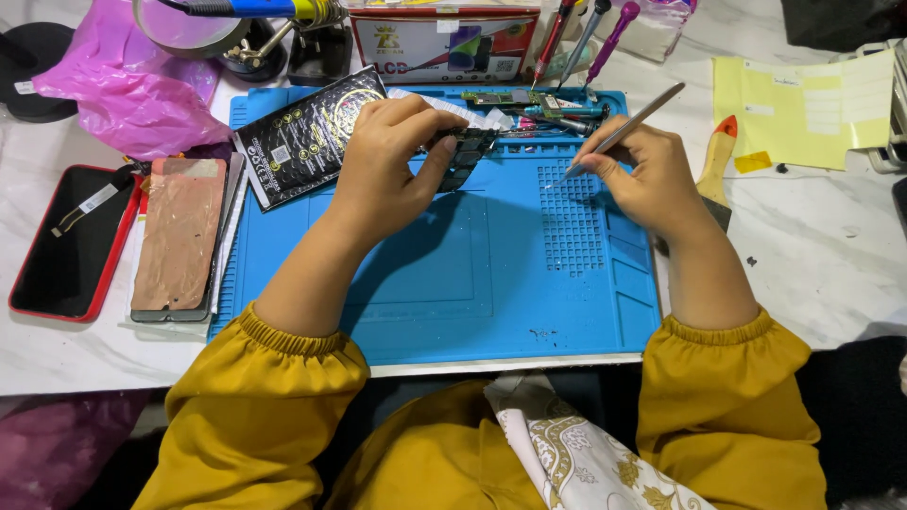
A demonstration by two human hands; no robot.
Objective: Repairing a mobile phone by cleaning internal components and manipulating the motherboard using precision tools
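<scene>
A person in mustard-yellow sleeves works at a blue repair mat on a white marble worktop, the left hand pinching a small dark circuit board between thumb and fingers and holding it tilted just above the mat's upper edge. The right hand grips metal tweezers pen-fashion, tip lowered near the mat's perforated grid, a little apart from the board. What the tip touches, if anything, is too small to tell. Done well, the work calls for a steady board, a braced wrist and a light touch. A black battery pack lies at the mat's upper left, beside a phone frame and a red-edged phone.
</scene>
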